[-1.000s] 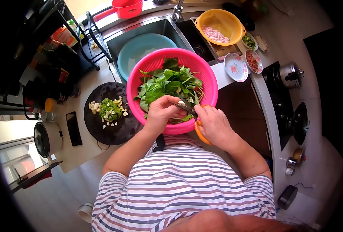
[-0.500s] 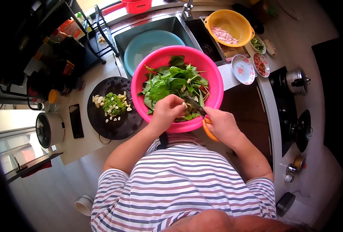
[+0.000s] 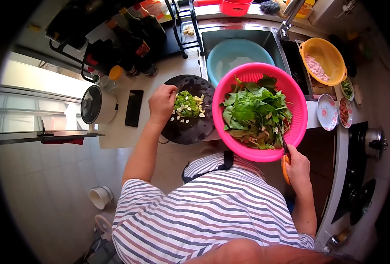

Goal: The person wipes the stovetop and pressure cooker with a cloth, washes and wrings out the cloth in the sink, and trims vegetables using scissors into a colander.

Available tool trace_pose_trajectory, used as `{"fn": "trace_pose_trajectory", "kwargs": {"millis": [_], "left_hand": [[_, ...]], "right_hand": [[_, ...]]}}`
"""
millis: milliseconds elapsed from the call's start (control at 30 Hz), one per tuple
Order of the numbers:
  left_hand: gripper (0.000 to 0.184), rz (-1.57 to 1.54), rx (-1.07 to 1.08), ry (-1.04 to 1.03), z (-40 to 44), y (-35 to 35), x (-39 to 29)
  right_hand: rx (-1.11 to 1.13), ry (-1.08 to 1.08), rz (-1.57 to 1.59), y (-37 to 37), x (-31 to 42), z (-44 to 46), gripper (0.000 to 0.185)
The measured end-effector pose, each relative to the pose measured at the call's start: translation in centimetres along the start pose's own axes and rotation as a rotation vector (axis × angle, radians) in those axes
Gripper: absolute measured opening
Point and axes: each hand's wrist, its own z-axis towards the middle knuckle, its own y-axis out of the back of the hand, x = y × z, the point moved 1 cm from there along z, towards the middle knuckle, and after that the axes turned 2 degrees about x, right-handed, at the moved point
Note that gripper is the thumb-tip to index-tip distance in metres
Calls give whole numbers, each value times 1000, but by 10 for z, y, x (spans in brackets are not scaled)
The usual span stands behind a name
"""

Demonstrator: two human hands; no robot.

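Observation:
My left hand is over the left side of a round black cutting board, its fingers closed together beside a heap of chopped greens. Sliced pale garlic lies around the heap. Whatever is between those fingertips is hidden. My right hand grips orange-handled scissors at the near right rim of a pink plastic basket. Their dark blades point into the basket, partly covered. Leafy greens with small pale bits fill the basket.
Behind the basket, a blue basin sits in the sink. A yellow colander with pale meat and several small plates stand at the right. A phone and a pot are left of the board.
My left hand has left the basket and moved left to the board. My right hand stays at the basket's near right rim with the scissors. The view has swung left.

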Motion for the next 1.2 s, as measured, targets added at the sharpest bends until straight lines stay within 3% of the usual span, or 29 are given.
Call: {"fn": "trace_pose_trajectory", "kwargs": {"millis": [133, 300, 400, 600, 833, 933, 1033, 1200], "left_hand": [[5, 200, 204, -81, -4, -16, 5], [9, 223, 190, 67, -5, -9, 37], [11, 232, 221, -146, -5, -14, 40], [4, 411, 240, -222, 1, -31, 46], [6, 331, 242, -174, -1, -20, 46], [19, -622, 343, 368, 5, 12, 12], [14, -1255, 510, 485, 2, 8, -53], [18, -1718, 791, 581, -18, -51, -144]], "right_hand": [[4, -32, 21, 0, 4, -2, 28], [1, -30, -8, 0, 7, -3, 32], [-6, -27, 3, 0, 7, -3, 31], [22, -29, -28, 0, 8, -2, 32], [7, 35, -67, -1, 2, -3, 35], [23, 13, -93, 0, 0, -5, 36], [-26, 69, -43, 9, 10, -7, 36], [-80, 153, 30, 14, 20, 0, 34]]}}
